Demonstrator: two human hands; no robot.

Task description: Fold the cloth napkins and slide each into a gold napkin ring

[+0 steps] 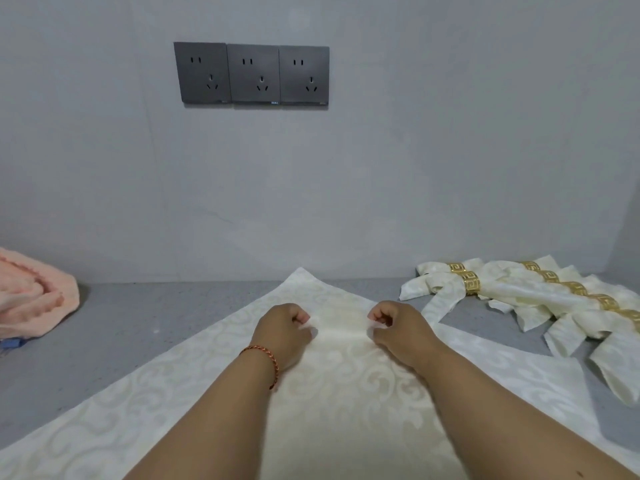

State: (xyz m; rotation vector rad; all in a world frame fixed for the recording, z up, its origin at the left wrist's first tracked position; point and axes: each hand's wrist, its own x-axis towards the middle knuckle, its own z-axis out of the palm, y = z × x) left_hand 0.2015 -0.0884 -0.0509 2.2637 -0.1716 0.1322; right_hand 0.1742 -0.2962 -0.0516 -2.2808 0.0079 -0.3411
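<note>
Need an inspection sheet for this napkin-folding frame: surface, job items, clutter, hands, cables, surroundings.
Surface: grey speckled table, butting against a grey wall.
Job's things: cream damask napkin spread flat, one corner pointing at the wall; pile of finished napkins at right, each in a gold napkin ring.
Clutter: peach towel bunched at the left edge; small blue item below it, too cut off to identify.
Hands: left hand and right hand side by side on the napkin's middle, fingers curled and pinching the cloth; red cord bracelet on the left wrist.
Cables: nothing seen.
Surroundings: three dark grey wall sockets in a row, nothing plugged in.
</note>
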